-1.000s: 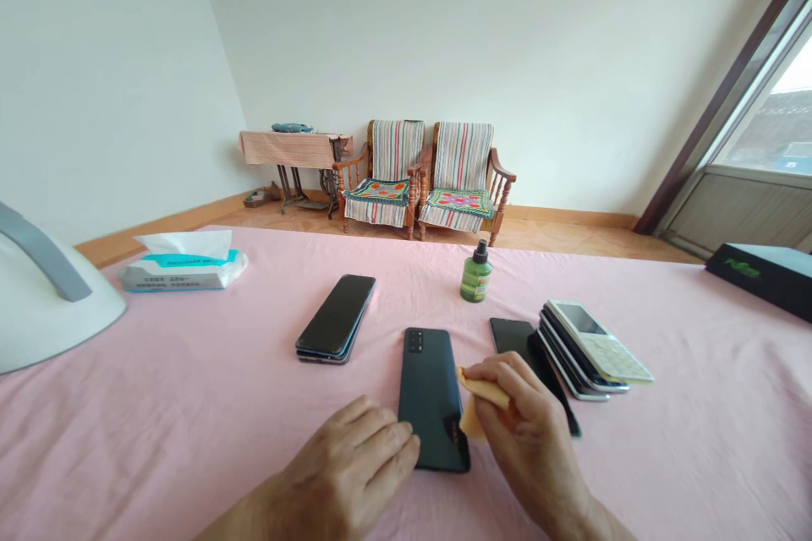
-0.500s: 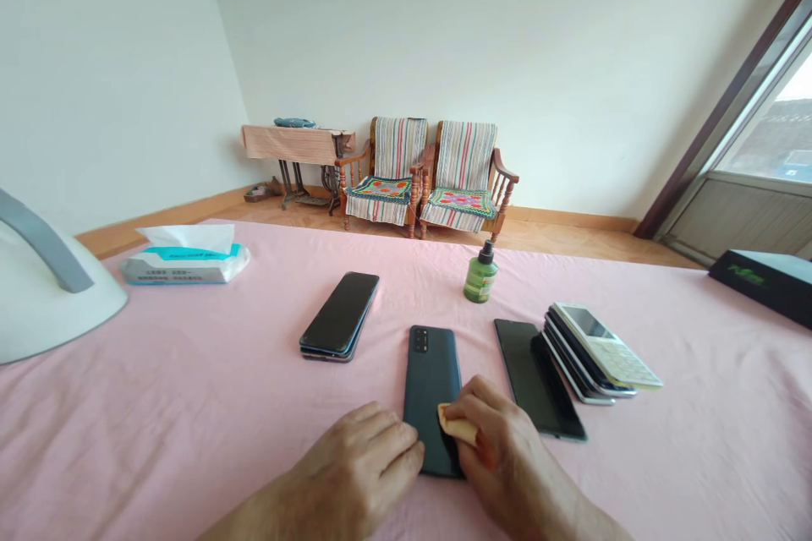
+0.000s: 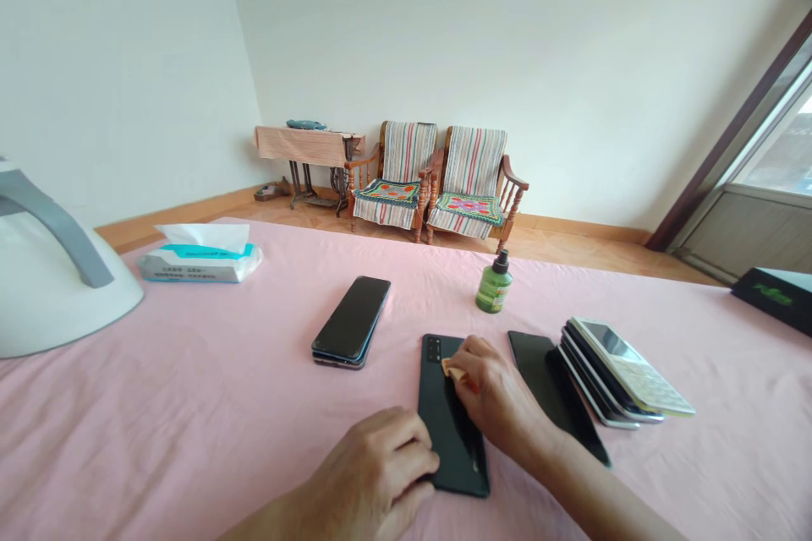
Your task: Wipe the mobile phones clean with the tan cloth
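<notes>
A dark smartphone (image 3: 449, 435) lies back side up on the pink cloth, its camera block toward the far end. Against its lower left edge, my left hand (image 3: 388, 467) is closed, with curled fingers gripping the phone's side. My right hand (image 3: 493, 393) pinches a small pale-yellow cloth (image 3: 452, 370), pressed to the phone's back just below and right of the cameras. Right of that hand is another dark phone (image 3: 539, 363), partly hidden by my forearm. Beside it rises a stack of several phones with a white keypad phone (image 3: 634, 363) on top.
A stack of phones (image 3: 352, 317) sits to the left. Behind the work stands a green spray bottle (image 3: 493, 286). A tissue pack (image 3: 201, 262) and a white appliance with a grey handle (image 3: 69, 304) are at far left; a black box (image 3: 774, 296) is at far right.
My right hand has slid the cloth up the phone's back toward the cameras. My left hand stays at the phone's lower left edge. The whole view has shifted slightly.
</notes>
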A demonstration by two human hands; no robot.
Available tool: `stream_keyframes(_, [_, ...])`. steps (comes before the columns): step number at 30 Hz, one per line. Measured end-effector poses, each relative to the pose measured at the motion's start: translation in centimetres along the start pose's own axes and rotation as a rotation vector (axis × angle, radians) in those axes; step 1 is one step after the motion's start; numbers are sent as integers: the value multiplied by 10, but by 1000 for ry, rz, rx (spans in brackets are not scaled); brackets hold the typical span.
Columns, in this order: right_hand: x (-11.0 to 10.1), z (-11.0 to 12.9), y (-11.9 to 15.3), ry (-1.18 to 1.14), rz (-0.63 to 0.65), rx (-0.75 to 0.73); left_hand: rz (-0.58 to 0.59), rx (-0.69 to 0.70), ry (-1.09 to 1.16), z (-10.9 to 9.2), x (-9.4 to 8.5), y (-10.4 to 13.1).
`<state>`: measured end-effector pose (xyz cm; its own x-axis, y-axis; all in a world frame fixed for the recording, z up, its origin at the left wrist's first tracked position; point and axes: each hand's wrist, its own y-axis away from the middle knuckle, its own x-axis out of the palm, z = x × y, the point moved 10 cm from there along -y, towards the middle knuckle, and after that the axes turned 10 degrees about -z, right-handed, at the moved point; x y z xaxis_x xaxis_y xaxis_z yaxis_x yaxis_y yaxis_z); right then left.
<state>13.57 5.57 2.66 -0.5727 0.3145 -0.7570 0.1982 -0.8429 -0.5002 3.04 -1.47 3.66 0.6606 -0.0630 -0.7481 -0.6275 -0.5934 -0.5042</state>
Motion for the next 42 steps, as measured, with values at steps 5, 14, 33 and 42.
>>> stream_keyframes(5, [5,-4,-8,34,-48,0,-51,-16,44,4,1,1])
stream_keyframes(14, [11,-13,-9,16,-17,18,37,-116,11,13,9,2])
stream_keyframes(33, [24,8,-4,-27,-16,-25,70,-167,17,21,15,0])
stream_keyframes(42, [19,-4,-5,47,-43,10,67,-155,50,17,14,2])
